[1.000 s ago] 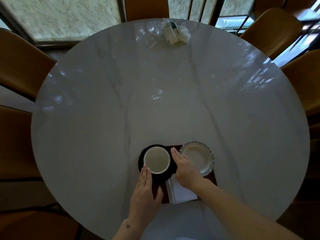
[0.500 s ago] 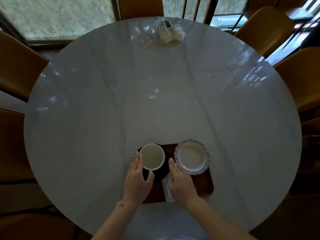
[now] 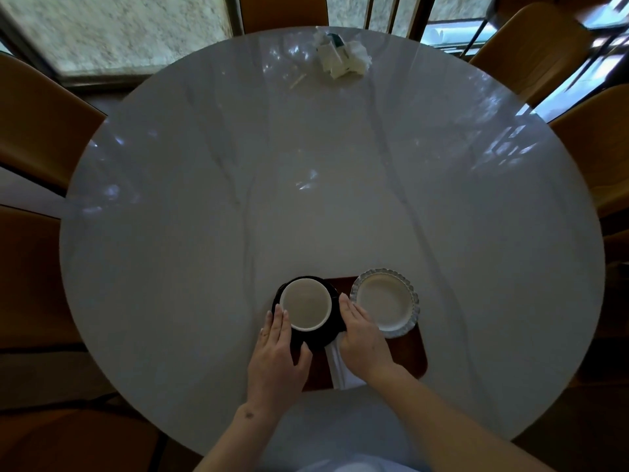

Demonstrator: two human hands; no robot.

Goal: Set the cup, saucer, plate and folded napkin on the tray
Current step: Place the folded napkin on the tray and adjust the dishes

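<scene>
We see the round bench [image 3: 306, 199] carrying a brown tray [image 3: 413, 356] at lower centre, long axis across the frame. On it: plate [image 3: 384, 303] right, black saucer [image 3: 323, 338] left with the cup [image 3: 305, 304] opening upward, and the napkin [image 3: 337, 366] running toward us. Our left hand [image 3: 277, 352] and right hand [image 3: 362, 338] flank the saucer, fingers straight, touching its edges.

On the near side of the round marble-topped table [image 3: 306, 199] you had the brown rectangular wooden tray [image 3: 410, 352]. The white round cup [image 3: 305, 304] stood in the black round saucer [image 3: 318, 338] at the tray's left end, the white scallop-edged plate [image 3: 384, 301] to its right. The white folded napkin [image 3: 335, 364] lay on the tray between them, nearer you. A crumpled white paper heap [image 3: 340, 56] sat at the far edge.
</scene>
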